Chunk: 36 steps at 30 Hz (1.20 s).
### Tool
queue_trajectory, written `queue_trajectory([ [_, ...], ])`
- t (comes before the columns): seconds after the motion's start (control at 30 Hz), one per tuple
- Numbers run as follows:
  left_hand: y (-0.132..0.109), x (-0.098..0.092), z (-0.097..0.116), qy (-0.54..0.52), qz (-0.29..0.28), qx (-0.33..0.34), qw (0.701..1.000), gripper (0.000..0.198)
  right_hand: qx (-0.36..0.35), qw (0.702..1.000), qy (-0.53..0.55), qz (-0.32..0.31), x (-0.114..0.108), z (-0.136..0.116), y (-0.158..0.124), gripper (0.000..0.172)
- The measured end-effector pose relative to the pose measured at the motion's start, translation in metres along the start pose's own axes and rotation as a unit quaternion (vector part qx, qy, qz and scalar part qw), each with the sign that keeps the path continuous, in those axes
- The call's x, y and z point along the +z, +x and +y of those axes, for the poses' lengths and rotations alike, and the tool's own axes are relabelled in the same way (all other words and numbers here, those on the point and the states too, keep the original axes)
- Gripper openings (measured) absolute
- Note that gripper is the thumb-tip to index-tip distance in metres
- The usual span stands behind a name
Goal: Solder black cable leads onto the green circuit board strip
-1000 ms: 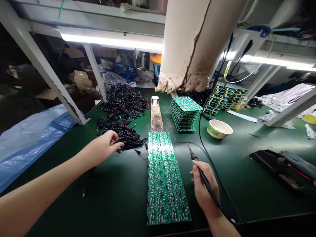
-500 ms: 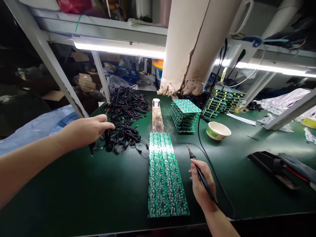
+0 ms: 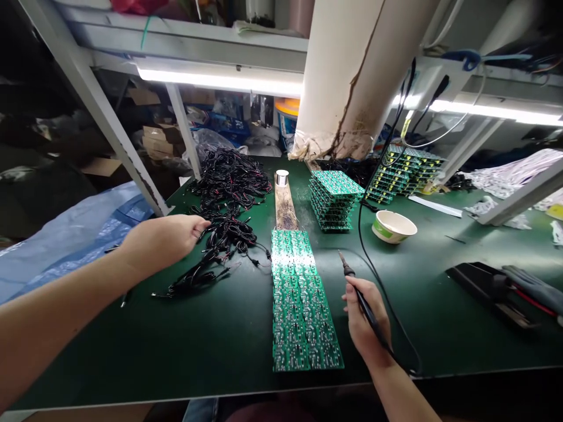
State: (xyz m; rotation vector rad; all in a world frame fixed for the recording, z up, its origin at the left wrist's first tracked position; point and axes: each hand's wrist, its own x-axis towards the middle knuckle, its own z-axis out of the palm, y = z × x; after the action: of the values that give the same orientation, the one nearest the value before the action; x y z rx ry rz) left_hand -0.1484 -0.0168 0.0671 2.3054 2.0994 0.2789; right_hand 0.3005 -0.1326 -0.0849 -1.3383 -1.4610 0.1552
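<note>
Far left: blue plastic sheet (image 3: pixel 109 225) beside the green table (image 3: pixel 211 351). Left hand (image 3: pixel 163 239) is over the left edge of the cable pile, thumb and fingertips together; can't tell if a wire is pinched in them. Loose cable bundle (image 3: pixel 193 280) lies on the table just in front of the cable pile (image 3: pixel 231 181), strands running between the two. Middle: circuit boards (image 3: pixel 303 293) flat on the table in a long panel, two columns wide, between the hands, neither hand touching. Wooden strip (image 3: pixel 285 212) at their far end, small shiny cylinder (image 3: pixel 282 178) upright on it. Right of that, a board stack (image 3: pixel 336 202). Right hand (image 3: pixel 361 329): fingers clamped round the soldering iron (image 3: pixel 367 309), tip up and away from the person, clear of the boards. Paper bowl (image 3: pixel 394 227) beyond it, second board stack with yellow parts (image 3: pixel 404 170) behind. Far right: black holder (image 3: pixel 477 287) on the table.
</note>
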Motion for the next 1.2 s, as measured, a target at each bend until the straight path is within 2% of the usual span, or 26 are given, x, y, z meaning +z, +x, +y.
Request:
queue_trajectory([
  [0.07,0.016,0.013,0.011,0.019,-0.036,0.003,0.999,0.043,-0.005,1.0,-0.003,-0.002,0.001,-0.001,0.001,0.021],
  [0.17,0.047,0.043,0.024,0.012,-0.063,-0.029,0.998,0.04,-0.013,1.0,-0.011,-0.002,0.001,-0.001,0.002,0.022],
  [0.3,0.078,0.067,0.022,-0.038,-0.067,-0.055,0.996,0.037,-0.01,1.0,-0.022,0.007,0.002,0.002,0.002,0.022],
  [0.47,0.086,0.074,0.011,-0.069,-0.066,-0.073,0.993,0.03,0.005,1.0,-0.02,0.007,0.002,0.005,0.0,0.021],
  [0.7,0.085,0.086,0.021,-0.125,-0.027,-0.061,0.99,0.034,0.021,1.0,-0.011,0.005,0.0,0.001,0.001,0.025],
  [0.83,0.078,0.082,0.018,-0.177,-0.003,-0.066,0.982,0.042,0.04,0.999,-0.004,0.011,-0.004,-0.002,0.003,0.025],
  [0.93,0.074,0.071,0.014,-0.223,0.001,-0.087,0.971,0.052,0.05,0.999,-0.007,0.009,-0.004,-0.003,0.003,0.026],
  [1.0,0.071,0.055,0.01,-0.237,-0.002,-0.101,0.966,0.054,0.051,0.999,-0.006,0.007,-0.004,-0.003,0.002,0.026],
  [1.1,0.064,0.022,0.004,-0.225,-0.004,-0.105,0.969,0.047,0.057,0.998,0.007,0.008,-0.003,-0.001,0.0,0.026],
  [1.17,0.055,0.004,0.008,-0.191,-0.011,-0.097,0.977,0.044,0.064,0.998,0.014,0.01,-0.001,0.001,-0.001,0.026],
  [1.2,0.049,0.0,0.013,-0.162,-0.033,-0.088,0.982,0.046,0.066,0.998,0.015,0.011,-0.001,0.001,-0.001,0.026],
])
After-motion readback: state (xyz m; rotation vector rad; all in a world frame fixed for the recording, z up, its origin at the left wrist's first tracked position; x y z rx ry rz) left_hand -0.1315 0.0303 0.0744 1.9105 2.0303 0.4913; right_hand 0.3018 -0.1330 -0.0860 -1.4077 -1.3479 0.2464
